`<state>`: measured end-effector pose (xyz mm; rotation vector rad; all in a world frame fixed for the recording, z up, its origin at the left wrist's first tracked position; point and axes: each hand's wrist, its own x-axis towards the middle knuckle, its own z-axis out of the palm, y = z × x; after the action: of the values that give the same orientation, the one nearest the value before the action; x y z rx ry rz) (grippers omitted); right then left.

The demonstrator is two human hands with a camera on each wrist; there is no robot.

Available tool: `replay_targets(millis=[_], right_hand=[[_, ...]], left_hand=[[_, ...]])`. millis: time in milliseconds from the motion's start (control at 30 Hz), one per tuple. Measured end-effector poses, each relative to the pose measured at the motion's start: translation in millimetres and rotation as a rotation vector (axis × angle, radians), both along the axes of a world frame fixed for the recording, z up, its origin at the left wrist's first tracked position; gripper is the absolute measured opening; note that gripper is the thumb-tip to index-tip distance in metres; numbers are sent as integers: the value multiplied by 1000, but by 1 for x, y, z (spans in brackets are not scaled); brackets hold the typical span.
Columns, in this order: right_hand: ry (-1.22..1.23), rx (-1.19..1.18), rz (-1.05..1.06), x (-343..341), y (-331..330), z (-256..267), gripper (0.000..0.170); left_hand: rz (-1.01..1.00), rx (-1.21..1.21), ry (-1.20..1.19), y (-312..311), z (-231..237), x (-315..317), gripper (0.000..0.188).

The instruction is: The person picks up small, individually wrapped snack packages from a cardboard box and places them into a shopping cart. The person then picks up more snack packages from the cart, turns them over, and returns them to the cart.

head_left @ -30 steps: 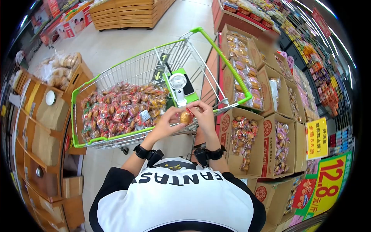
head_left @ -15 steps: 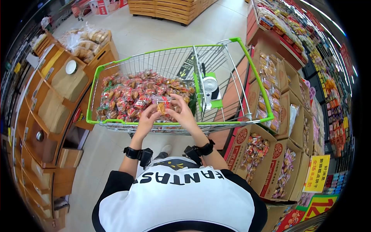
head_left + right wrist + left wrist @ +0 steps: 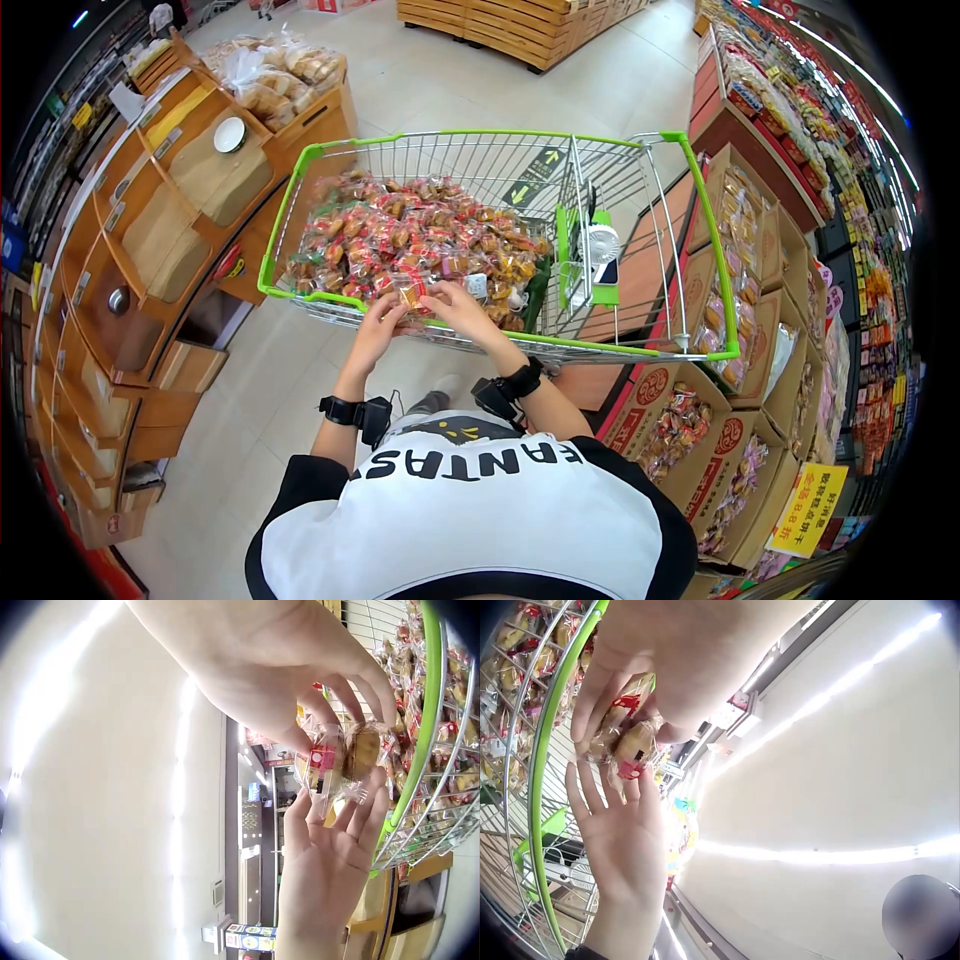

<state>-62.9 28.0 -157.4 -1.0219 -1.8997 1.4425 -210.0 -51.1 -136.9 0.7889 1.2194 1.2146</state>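
Wrapped pastries (image 3: 411,296), red labels (image 3: 322,757) illegible; pinched by left hand (image 3: 376,330) and right hand (image 3: 463,309). Yellow sign (image 3: 808,510): "全场8.8折". White-black shirt (image 3: 470,525): "FANTAS".

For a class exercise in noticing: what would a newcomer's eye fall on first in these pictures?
Probably the heap of packaged snacks lying on the left in the green-rimmed cart. Next, the left hand and right hand, holding clear-wrapped food at the cart's near edge. A white fan also stands out farther right in the cart.
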Motion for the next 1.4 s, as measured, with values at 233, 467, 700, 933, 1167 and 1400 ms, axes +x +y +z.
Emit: replay_targets(millis=[233,467,700,933,1167,1400], right_hand=[[163,-224,68,-49,21,-9,30],[218,307,-37,-111,65,36,31],[346,-307,46,-98,58,3,26],[95,-341,39,-69,41,-7,24],[-197,-45,172,-70,42,-26,25],[121,455,-32,-90,63,30,52]], left_hand=[[121,-25,-8,9,-7,-32,32],[320,110,57,54,60,-71,36],[170,89,303,60,3,-79,34],[213,-104,133,30,-22,-59,18],[164,-176,191,19,-26,-55,17],[340,191,24,59,26,-76,39]])
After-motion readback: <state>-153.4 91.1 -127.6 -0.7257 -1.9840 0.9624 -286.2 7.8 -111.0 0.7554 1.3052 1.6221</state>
